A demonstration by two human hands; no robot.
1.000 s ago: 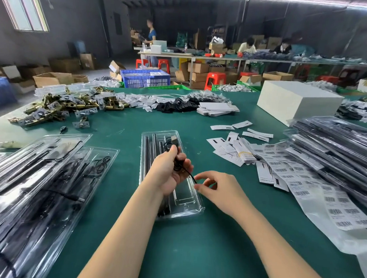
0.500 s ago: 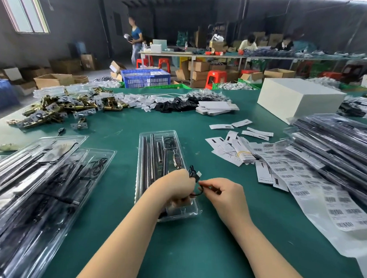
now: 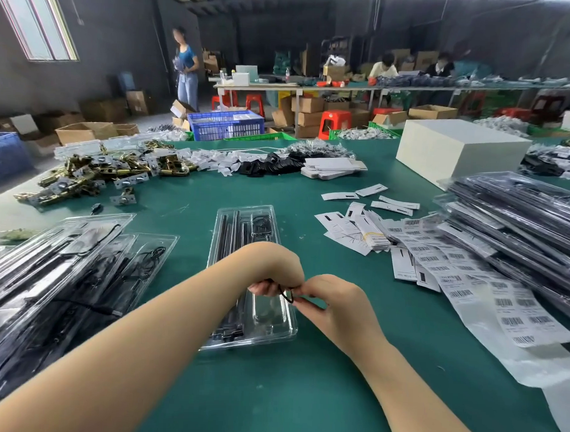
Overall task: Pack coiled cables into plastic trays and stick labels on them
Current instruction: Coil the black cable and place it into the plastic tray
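My left hand had its fingers curled around a small black cable, and my right hand pinched the loop's other side, both just above the near end of the clear plastic tray on the green counter. I judged I was at the coiling step; next the bundle needed seating in the tray's empty near pocket, with the barcode labels waiting on the right

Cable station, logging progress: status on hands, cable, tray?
Left hand and right hand both pinch the black cable. Above open clear tray, not yet seated. Nothing blocking.
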